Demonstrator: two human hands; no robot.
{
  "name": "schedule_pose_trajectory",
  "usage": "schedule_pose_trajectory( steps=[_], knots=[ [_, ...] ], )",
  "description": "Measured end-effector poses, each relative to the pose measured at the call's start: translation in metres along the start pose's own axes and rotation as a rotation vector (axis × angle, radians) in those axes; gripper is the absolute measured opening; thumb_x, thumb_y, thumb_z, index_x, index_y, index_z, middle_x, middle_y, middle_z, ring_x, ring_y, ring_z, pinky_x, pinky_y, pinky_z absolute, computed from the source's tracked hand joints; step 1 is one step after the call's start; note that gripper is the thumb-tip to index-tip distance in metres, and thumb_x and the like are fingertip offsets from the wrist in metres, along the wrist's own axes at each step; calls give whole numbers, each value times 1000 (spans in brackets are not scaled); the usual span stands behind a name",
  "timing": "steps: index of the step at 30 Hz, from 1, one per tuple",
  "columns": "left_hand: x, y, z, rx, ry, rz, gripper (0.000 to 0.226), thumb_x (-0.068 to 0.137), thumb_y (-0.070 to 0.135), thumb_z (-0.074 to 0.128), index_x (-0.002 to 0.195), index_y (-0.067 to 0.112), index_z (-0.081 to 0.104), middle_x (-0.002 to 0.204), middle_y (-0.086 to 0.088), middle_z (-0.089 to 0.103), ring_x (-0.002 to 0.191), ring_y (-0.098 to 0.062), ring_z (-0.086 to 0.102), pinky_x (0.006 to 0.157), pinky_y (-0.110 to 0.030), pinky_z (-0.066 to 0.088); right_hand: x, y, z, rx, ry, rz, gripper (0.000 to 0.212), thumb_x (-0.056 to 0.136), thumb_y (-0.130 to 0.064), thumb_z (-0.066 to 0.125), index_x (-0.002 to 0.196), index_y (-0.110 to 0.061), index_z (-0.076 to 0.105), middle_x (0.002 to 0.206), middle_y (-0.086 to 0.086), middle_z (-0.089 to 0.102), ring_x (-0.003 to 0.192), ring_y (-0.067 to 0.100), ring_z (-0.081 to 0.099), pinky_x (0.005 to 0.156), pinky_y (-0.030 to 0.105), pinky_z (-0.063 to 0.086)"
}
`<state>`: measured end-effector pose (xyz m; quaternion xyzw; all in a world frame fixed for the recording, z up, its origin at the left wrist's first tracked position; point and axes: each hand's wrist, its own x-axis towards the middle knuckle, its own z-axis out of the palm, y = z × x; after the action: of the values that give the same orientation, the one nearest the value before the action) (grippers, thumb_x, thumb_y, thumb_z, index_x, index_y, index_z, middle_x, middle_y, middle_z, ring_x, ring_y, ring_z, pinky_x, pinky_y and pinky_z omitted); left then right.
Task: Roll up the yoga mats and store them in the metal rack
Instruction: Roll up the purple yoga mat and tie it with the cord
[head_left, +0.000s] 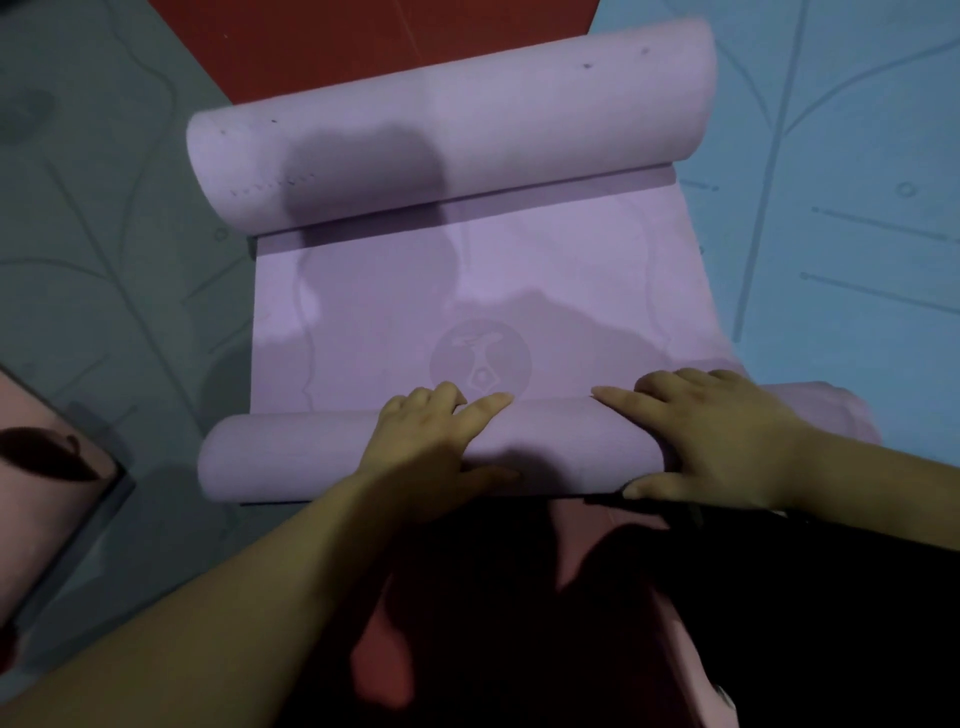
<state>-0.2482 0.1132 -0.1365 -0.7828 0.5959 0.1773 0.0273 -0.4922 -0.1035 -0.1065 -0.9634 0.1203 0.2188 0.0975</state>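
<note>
A purple yoga mat (457, 291) lies on the floor in front of me, curled at both ends. Its far end forms a thick roll (447, 130). Its near end forms a thinner roll (311, 452) under my hands. My left hand (441, 431) rests on top of the near roll, fingers curled over it and index finger pointing forward. My right hand (711, 431) lies flat over the roll's right part, thumb at its near side. A round logo (480, 361) is printed on the flat stretch just beyond my fingers. No metal rack is in view.
A grey-green mat (104, 234) lies on the left and a light blue mat (841, 182) on the right, both flat with line patterns. Red floor (363, 47) shows beyond the far roll. A pink mat edge (47, 467) sits at the left border.
</note>
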Motion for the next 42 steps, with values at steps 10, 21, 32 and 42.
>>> schedule_pose_trajectory(
  steps=[10, 21, 32, 42],
  knots=[
    [11, -2, -7, 47, -29, -20, 95, 76, 92, 24, 157, 45, 12, 135, -7, 47, 121, -32, 50, 103, -49, 35, 32, 30, -19, 257, -243, 64, 102, 63, -101, 38, 152, -56, 13, 135, -13, 52, 129, 15, 50, 109, 36, 39],
    [18, -2, -10, 47, -108, -58, 93, 71, 94, 16, 154, 52, 14, 136, 1, 45, 121, -27, 46, 104, -46, 32, 9, 3, 10, -107, 231, 21, 97, 78, -90, 39, 154, -30, 37, 124, 13, 60, 102, 36, 62, 85, 48, 48],
    [12, 5, 7, 107, 82, -97, 99, 72, 91, 33, 153, 34, 33, 136, -18, 51, 123, -41, 49, 108, -66, 30, 35, 24, -17, 64, -85, 70, 101, 71, -96, 40, 155, -49, 11, 140, -5, 50, 127, 22, 52, 102, 43, 43],
    [25, 0, -12, 66, -81, -155, 102, 66, 96, 14, 156, 47, 13, 148, -4, 39, 136, -27, 35, 116, -51, 20, 25, 18, 7, -107, 145, 55, 102, 73, -92, 38, 158, -38, 21, 129, 11, 56, 108, 35, 60, 87, 47, 46]
  ],
)
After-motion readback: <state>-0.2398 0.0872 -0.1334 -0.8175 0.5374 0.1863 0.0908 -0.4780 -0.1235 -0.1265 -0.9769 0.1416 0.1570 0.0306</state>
